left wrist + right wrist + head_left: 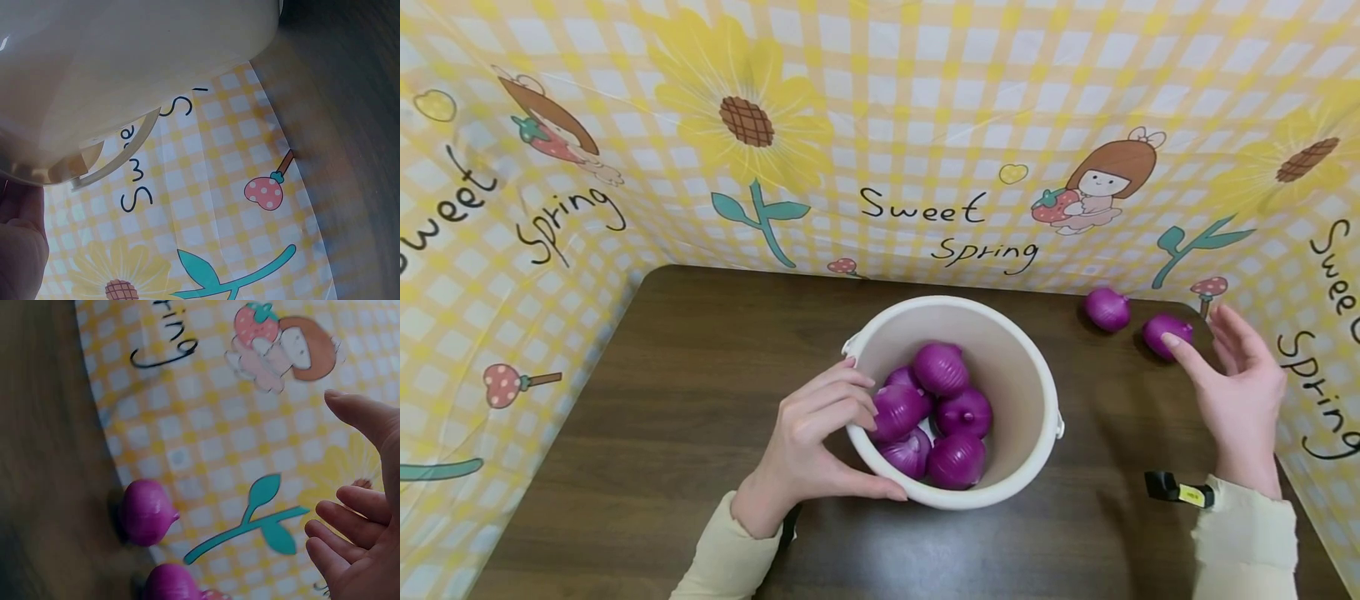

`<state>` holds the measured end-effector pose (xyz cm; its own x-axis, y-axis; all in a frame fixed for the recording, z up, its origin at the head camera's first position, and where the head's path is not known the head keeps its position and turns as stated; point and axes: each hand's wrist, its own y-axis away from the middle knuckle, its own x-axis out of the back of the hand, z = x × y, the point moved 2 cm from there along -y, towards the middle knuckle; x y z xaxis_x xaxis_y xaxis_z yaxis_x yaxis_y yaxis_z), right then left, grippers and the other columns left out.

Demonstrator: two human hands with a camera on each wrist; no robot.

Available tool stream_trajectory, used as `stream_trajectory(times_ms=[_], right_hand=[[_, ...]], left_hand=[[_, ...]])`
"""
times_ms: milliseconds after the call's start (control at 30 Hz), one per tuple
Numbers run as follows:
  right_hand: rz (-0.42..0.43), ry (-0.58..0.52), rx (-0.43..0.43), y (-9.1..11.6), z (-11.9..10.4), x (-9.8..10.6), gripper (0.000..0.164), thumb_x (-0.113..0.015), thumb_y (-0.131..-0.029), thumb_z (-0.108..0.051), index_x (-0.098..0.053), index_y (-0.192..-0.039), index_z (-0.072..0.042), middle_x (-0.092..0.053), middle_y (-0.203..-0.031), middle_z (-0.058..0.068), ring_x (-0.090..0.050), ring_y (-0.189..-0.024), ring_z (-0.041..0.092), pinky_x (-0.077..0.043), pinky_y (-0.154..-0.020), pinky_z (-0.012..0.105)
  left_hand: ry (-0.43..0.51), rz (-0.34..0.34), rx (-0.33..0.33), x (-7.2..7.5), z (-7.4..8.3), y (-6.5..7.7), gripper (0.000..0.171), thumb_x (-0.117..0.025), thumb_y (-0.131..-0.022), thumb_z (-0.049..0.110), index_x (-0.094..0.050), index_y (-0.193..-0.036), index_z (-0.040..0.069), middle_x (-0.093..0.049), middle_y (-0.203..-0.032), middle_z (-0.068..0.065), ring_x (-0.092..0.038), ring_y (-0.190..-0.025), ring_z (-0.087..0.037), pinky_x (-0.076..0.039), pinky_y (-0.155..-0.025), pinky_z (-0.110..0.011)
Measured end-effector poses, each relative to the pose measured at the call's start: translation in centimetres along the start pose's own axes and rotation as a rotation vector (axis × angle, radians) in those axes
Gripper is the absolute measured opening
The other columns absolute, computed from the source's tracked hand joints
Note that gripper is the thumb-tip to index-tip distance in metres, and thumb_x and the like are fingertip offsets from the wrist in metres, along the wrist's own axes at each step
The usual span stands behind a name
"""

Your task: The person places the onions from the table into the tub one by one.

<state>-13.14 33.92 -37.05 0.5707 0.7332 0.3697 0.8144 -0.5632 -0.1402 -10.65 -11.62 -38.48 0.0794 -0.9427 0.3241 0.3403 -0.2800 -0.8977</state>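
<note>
A white bucket [1041, 367] with a handle stands on the table, and several purple onions [942, 369] lie in it. My left hand [820, 433] grips the bucket's left rim, fingers over the edge and thumb along the front. In the left wrist view, the bucket's outer wall [137, 56] and its curved handle [128, 153] fill the upper left. At the far right, my right hand [1243, 383] hovers by an onion [1167, 336], thumb and fingers spread with nothing held. Another onion [1107, 309] lies just left of that one. The right wrist view shows both onions below the loose fingers [350, 531].
The dark brown wooden table [700, 367] ends at a yellow checked cloth wall [917, 150] at the back and both sides. A black strap with a yellow label [1191, 495] hangs from the right wrist.
</note>
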Motion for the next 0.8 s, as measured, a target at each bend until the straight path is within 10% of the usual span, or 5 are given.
stream_trajectory(times_ms=[800], right_hand=[[-0.087, 0.196, -0.112, -4.0, 5.3, -0.6, 0.087, -0.078, -0.089, -0.044, -0.035, -0.159, -0.017, -0.039, -0.159, 0.005, -0.036, -0.145, 0.02, -0.031, -0.119, 0.033]], left_hand=[[-0.004, -0.003, 0.006, 0.0, 0.0, 0.0, 0.06, -0.093, -0.062, 0.061, -0.063, -0.077, 0.011, -0.065, -0.082, -0.001, -0.067, -0.089, -0.027, -0.049, -0.103, -0.054]])
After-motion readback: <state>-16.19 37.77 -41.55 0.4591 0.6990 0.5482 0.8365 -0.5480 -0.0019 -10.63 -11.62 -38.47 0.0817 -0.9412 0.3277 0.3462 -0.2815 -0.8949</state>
